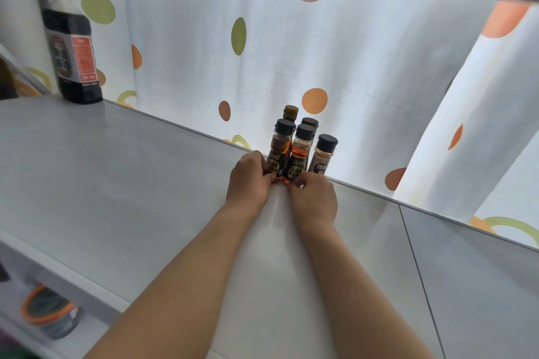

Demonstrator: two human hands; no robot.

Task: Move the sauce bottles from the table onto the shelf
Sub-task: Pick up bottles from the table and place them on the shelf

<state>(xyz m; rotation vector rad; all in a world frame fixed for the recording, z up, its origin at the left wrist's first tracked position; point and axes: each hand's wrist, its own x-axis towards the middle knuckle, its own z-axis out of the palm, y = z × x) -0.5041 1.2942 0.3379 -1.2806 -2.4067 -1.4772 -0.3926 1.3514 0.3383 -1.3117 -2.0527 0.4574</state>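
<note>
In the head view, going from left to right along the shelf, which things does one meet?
Jar with orange rim on the lower level → big dark bottle → left hand → right hand → small bottle with pale label.

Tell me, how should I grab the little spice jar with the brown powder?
Grip the spice jar round its body below the black cap, coming from its right. It stands upright at the cluster's right end, so that side looks free; another bottle crowds its left.

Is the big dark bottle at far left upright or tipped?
Upright: the big dark bottle stands on its base on the shelf, cap on top.
</note>
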